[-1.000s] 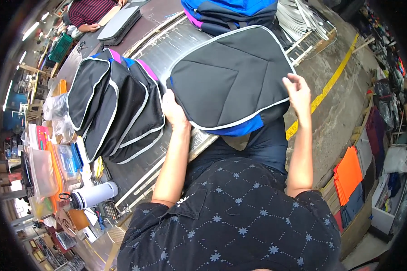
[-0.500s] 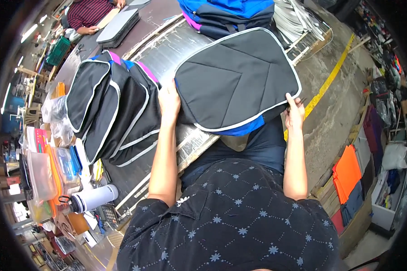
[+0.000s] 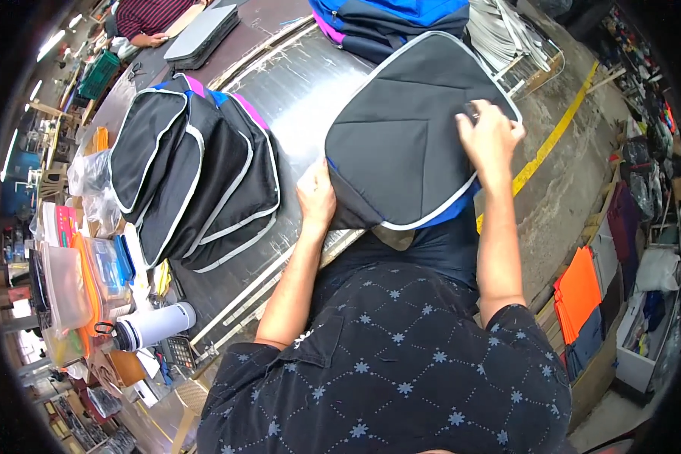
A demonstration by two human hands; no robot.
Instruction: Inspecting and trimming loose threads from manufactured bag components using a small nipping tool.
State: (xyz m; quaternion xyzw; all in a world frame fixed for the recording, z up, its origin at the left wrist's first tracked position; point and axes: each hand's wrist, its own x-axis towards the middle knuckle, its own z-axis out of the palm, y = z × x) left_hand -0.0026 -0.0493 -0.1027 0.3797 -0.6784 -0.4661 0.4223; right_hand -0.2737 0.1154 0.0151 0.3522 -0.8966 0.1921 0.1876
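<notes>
Across the metal-topped table edge and my lap lies a backpack (image 3: 401, 155), showing a black padded panel with stitched seams and pale piping. Blue fabric peeks out below its lower right edge. My left hand (image 3: 315, 195) is closed on its left edge, the thumb upright along the side. Over the panel's right part is my right hand (image 3: 492, 140), fingers bent and slightly apart, nothing visible between them. To the left stand several black bag pieces (image 3: 197, 174) with pale piping and blue and pink bits, leaning together.
A blue and black backpack (image 3: 390, 26) lies at the far side. A grey bottle (image 3: 157, 325) and a calculator (image 3: 180, 352) are at the lower left. Grey panels (image 3: 200, 36) lie stacked near another person (image 3: 151, 19). Pale strips (image 3: 507, 34) hang at the back right.
My right hand has left the backpack's lower right corner and moved up over the panel. The backpack has turned and shifted right, with my left hand still at its left edge.
</notes>
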